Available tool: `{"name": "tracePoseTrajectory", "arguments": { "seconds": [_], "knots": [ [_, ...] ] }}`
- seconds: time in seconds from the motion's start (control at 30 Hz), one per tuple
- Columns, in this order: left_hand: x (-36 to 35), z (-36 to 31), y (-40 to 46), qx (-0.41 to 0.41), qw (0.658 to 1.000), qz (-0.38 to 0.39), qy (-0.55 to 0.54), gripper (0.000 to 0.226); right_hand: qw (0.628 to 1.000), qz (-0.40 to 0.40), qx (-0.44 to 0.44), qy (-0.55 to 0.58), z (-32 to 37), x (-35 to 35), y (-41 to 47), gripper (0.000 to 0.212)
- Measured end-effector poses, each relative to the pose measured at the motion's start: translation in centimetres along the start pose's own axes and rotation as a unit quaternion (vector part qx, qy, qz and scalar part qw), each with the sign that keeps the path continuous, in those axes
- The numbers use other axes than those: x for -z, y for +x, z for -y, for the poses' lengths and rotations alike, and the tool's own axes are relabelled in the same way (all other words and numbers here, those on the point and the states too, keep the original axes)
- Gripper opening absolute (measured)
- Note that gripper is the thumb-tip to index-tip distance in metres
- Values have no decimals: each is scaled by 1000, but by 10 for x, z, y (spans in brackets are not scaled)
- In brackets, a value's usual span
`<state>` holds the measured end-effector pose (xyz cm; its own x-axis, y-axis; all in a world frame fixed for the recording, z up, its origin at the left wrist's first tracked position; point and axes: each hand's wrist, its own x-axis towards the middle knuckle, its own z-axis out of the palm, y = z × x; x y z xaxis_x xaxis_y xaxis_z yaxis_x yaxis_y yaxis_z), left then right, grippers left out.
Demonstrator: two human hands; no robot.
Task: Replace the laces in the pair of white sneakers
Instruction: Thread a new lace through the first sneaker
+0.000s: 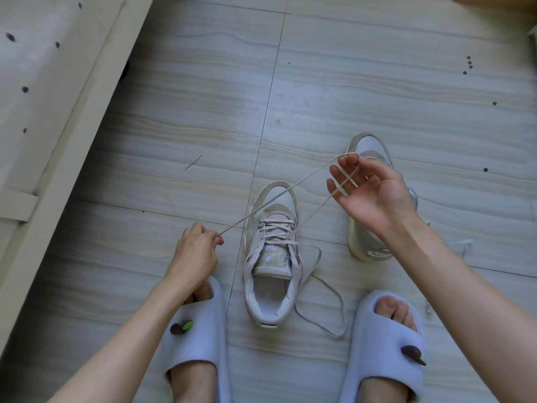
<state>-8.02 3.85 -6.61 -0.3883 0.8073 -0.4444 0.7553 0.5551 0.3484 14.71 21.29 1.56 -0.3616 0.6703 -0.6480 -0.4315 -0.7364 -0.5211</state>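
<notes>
A white sneaker [270, 257] stands upright on the floor between my feet, still laced across its eyelets. One end of its lace [322, 301] trails loose on the floor to its right. The other stretch of lace [279, 199] runs taut from my left hand [196, 251], which pinches its end, up and around the fingers of my right hand [369, 190], then back down to the shoe. My right hand is raised, palm up, fingers spread. The second white sneaker [369, 242] lies on its side behind my right hand, partly hidden by it.
I wear pale blue slides, the left slide [197, 338] and the right slide [386, 344], flanking the sneaker. A pale bed frame [72, 112] runs along the left. The floor is grey wood-pattern tile [348, 82]. A thin dark strand [193, 162] lies on it.
</notes>
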Motion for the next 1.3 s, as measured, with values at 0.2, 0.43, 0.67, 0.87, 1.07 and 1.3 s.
{"name": "tracePoseTrajectory", "arguments": {
  "seconds": [0.2,0.43,0.67,0.87,1.07,1.3],
  "knots": [
    [3,-5,-1,7,997,59,-40,12,996,-29,42,-69,-5,15,7,20],
    [-2,-32,-7,181,882,12,-436,13,743,-125,187,-630,-33,16,7,41],
    [-4,-53,-5,213,823,-15,-527,5,655,28,158,-738,-78,1,-12,18],
    [-10,-60,-9,185,878,-43,-439,8,613,81,115,-778,-111,1,-19,21],
    [-14,-59,-16,171,904,-68,-386,11,598,77,130,-787,-117,-1,-18,25],
    [-19,-61,-19,164,906,-69,-384,14,593,34,144,-792,-127,-3,-21,25]
  ]
}}
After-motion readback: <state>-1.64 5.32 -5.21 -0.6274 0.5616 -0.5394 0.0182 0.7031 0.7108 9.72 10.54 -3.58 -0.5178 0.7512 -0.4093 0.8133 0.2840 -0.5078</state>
